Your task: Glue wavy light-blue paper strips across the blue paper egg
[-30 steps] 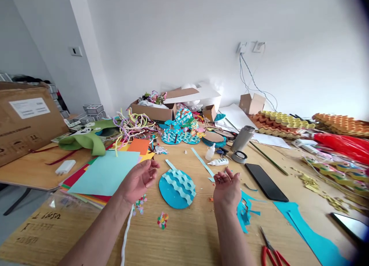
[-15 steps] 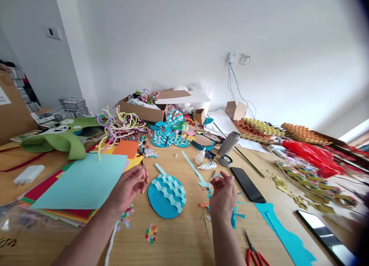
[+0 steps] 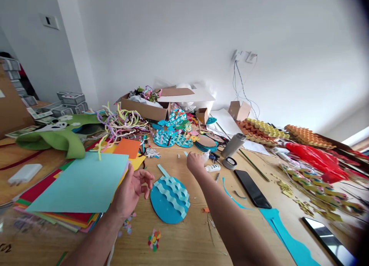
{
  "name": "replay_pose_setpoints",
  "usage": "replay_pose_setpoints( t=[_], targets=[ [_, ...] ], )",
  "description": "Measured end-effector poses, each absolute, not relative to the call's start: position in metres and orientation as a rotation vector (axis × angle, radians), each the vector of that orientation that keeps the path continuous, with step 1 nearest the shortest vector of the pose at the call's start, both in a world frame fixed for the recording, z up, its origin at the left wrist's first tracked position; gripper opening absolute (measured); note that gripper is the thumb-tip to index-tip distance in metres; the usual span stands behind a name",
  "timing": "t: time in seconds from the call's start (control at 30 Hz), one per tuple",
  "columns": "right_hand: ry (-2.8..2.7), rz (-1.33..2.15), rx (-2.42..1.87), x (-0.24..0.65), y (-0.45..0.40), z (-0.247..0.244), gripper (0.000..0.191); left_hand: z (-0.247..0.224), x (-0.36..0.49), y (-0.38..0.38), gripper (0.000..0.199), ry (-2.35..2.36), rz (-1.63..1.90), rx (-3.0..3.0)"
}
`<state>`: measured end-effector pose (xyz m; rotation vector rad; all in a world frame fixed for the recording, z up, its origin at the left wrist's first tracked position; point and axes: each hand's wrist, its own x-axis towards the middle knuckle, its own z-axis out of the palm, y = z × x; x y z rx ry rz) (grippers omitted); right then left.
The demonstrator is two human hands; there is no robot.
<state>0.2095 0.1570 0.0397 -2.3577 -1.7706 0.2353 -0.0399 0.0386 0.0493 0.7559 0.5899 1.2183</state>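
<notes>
My left hand hovers by the left edge of a blue round disc, fingers loosely bent and apart, holding nothing. Across the disc lie wavy light-blue paper strips, and a straight light-blue strip sticks out past its upper rim. My right hand is stretched forward over a loose light-blue paper strip. Only the strip's far end shows; the hand and forearm cover the rest. The right fingertips are hidden, so I cannot see their grip. Just right of that hand are a glue bottle and a squeeze bottle.
Coloured paper sheets are stacked at left, with pipe cleaners behind. Confetti dots lie near the front. On the right are a grey flask, a black phone, blue paper scraps and another phone.
My right hand has moved forward and left, from beside the scraps to the loose strip. My left hand has opened a little near the disc. The view has shifted slightly.
</notes>
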Motion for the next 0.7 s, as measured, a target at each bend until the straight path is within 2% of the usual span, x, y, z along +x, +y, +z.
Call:
replay_pose_setpoints(
  t=[0.33, 0.53, 0.63, 0.7],
  targets=[
    [-1.785, 0.238, -2.467, 0.205, 0.160, 0.030, 0.035, 0.047, -0.039, 0.042, 0.047, 0.674, 1.270, 0.681],
    [-1.614, 0.310, -2.291, 0.217, 0.156, 0.039, 0.033, 0.044, -0.039, 0.043, 0.046, 0.735, 1.291, 0.721],
    [-1.474, 0.329, -2.129, 0.226, 0.155, 0.058, 0.024, 0.043, -0.038, 0.043, 0.044, 0.787, 1.294, 0.790],
    [-1.370, 0.366, -2.019, 0.233, 0.151, 0.077, 0.024, 0.043, -0.037, 0.043, 0.044, 0.874, 1.287, 0.854]
  ],
)
